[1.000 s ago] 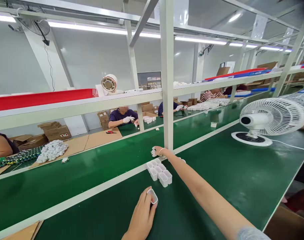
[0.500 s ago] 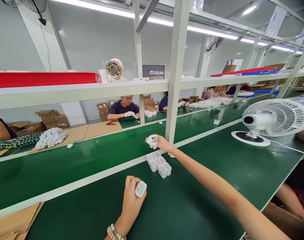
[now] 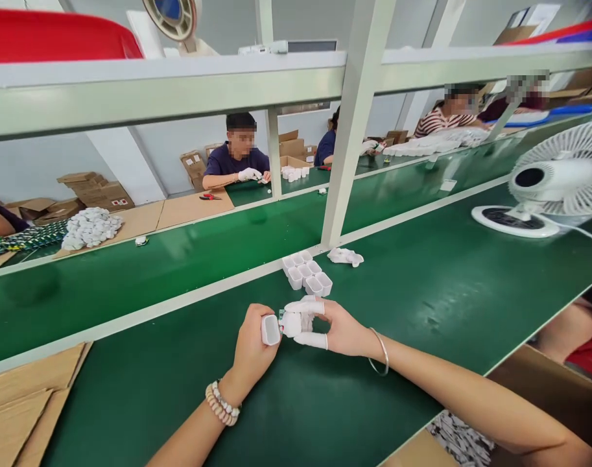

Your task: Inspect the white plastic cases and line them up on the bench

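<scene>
My left hand (image 3: 254, 347) is closed around a small white plastic housing (image 3: 271, 330), its open end facing me. Just to its right, my right hand (image 3: 332, 327), with white finger cots on the fingertips, grips a white part with a small circuit board (image 3: 292, 323) at its left end. That part is close beside the housing's rim; whether they touch I cannot tell. Beyond my hands stands a cluster of white open-topped housings (image 3: 308, 274) on the green work surface. A crumpled white cloth-like item (image 3: 345, 257) lies to the right of them.
A pale post (image 3: 351, 130) rises behind the housings and supports a shelf (image 3: 179, 97). A white fan (image 3: 543, 178) stands at the right. Cardboard sheets (image 3: 23, 389) lie at the left. Across the green belt (image 3: 193, 256), a co-worker (image 3: 235, 162) handles small parts.
My right hand has come back from the belt with the white part and now meets my left hand. The left hand still holds the housing. The view has tilted down.
</scene>
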The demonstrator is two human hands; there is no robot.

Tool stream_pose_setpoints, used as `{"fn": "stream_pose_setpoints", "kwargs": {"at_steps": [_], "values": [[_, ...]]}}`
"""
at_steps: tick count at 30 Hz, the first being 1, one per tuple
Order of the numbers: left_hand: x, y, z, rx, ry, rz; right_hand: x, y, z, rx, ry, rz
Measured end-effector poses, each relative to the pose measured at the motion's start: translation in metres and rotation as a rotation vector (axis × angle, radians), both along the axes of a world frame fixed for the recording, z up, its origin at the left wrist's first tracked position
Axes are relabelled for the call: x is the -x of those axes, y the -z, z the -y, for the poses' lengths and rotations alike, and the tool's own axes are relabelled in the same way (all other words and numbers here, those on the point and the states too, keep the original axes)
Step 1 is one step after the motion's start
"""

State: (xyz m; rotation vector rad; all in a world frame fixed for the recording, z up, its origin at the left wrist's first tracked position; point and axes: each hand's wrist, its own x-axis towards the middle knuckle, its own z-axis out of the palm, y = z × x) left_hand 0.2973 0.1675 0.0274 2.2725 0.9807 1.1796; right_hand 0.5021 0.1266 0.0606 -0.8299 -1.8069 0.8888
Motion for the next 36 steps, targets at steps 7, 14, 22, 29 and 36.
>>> {"fn": "stream_pose_setpoints", "kwargs": {"at_steps": [7, 14, 22, 29, 36], "values": [[0.001, 0.003, 0.001, -0.088, 0.040, -0.101, 0.001, -0.007, 0.010, -0.130, -0.015, 0.139], [0.003, 0.003, 0.001, -0.107, 0.034, -0.125, 0.001, -0.007, 0.013, -0.078, -0.037, 0.191], [0.002, 0.002, 0.002, -0.175, 0.036, -0.193, 0.002, -0.009, 0.013, -0.063, -0.072, 0.204], [0.002, 0.002, 0.003, -0.154, 0.027, -0.191, 0.001, -0.004, 0.013, -0.050, -0.048, 0.164], [0.002, 0.003, 0.002, -0.135, 0.026, -0.201, 0.002, -0.002, 0.012, 0.042, 0.008, 0.106]]}}
